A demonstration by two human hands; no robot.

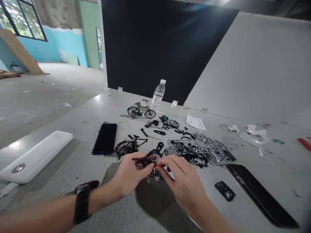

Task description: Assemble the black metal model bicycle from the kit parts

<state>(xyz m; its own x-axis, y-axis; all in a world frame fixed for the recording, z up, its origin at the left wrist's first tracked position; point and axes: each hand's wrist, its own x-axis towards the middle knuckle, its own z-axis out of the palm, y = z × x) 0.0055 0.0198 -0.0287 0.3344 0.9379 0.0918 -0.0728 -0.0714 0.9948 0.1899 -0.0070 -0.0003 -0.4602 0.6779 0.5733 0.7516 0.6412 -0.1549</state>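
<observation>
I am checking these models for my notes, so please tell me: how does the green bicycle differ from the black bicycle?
The green bicycle has a green frame; the black bicycle has a black one. The green bicycle has two wheels fitted, while the black bicycle shows only one. The green bicycle stands near the bottle; the black bicycle is closer, near the left hand. Both have a saddle and a spoked rear wheel.

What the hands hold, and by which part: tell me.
A small wheel, held near its middle between the left hand and the right hand; the exact contact is hidden.
</observation>
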